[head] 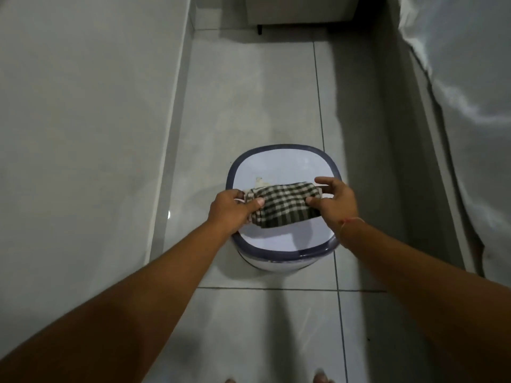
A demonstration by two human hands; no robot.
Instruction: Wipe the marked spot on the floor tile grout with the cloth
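Note:
A dark green and white checked cloth [284,204], folded into a roll, is held above a white basin with a purple rim [282,150]. My left hand [232,210] grips the cloth's left end and my right hand [333,201] grips its right end. The basin stands on the grey tiled floor. A dark grout line [319,106] runs away from me past the basin's right side, and another grout line [276,288] crosses just in front of the basin. I cannot make out a marked spot on the grout.
A grey tiled wall [83,134] rises on the left. A white sheet [475,78] hangs over something on the right, above a dark base. A white cabinet with a black foot [260,27] stands at the far end. My toes [320,378] show at the bottom edge.

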